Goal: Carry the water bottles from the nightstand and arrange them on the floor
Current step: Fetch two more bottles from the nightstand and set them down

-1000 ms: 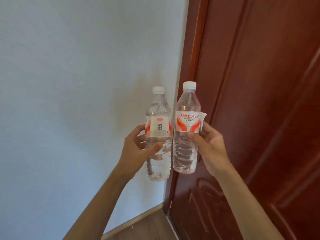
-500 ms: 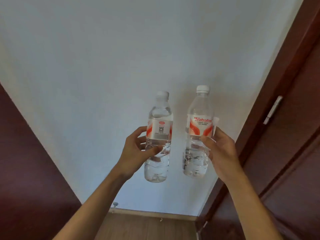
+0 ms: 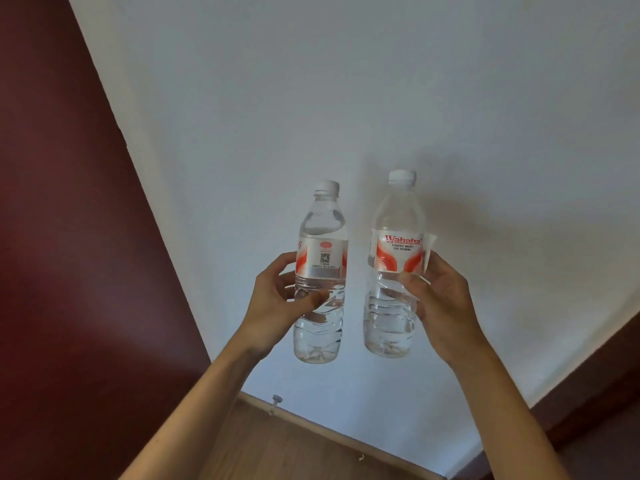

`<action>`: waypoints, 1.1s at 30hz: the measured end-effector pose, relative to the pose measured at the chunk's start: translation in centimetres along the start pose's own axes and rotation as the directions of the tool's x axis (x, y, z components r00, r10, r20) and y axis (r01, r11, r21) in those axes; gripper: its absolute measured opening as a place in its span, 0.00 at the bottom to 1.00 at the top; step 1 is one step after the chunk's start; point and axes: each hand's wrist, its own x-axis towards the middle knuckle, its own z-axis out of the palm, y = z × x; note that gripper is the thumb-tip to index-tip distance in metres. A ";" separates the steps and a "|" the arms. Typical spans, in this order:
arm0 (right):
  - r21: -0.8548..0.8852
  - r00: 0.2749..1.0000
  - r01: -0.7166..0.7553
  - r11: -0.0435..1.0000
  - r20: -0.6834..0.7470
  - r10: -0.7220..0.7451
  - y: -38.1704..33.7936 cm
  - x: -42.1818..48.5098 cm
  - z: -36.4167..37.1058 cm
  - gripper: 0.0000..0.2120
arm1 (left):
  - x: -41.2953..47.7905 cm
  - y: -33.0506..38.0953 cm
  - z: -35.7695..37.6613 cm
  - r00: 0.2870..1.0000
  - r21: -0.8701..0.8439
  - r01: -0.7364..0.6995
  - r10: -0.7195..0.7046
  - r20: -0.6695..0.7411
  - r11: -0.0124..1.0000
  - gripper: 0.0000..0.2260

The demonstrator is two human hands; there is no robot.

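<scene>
I hold two clear water bottles upright at chest height in front of a white wall. My left hand (image 3: 277, 303) grips the left bottle (image 3: 320, 237), which has a white cap and a red-and-white label with a QR code. My right hand (image 3: 441, 306) grips the right bottle (image 3: 398, 216), whose red label is peeling loose at its right edge. Both bottles hang in the air, a small gap apart. The nightstand is out of view.
A dark red door or panel (image 3: 69, 237) fills the left side. A dark red door frame (image 3: 588, 393) runs along the lower right. Below lies a wooden floor (image 3: 277, 452) with a pale skirting board (image 3: 329, 431) and a small door stopper (image 3: 276, 400).
The view has swung left: the red door on the right has slid nearly out of frame and a red panel has come in on the left. Both hands keep their bottles, now slightly farther apart.
</scene>
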 end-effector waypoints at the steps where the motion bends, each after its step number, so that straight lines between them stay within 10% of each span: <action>1: 0.007 1.000 0.000 1.000 0.013 0.000 0.0 0.8 0.6 0.20 | 0.5 0.0 -0.6 1.000 -0.003 -0.004 0.004 -0.008 1.000 0.24; 11: 0.036 0.995 -0.027 0.999 0.098 0.024 1.7 7.4 8.3 0.39 | 4.9 -0.1 -8.7 0.995 -0.006 -0.016 0.015 -0.102 1.000 0.27; 33: 0.107 0.833 -0.110 0.988 0.552 0.033 8.3 19.0 27.0 0.15 | 5.0 0.2 -23.6 0.840 0.148 -0.031 0.106 -0.531 0.989 0.22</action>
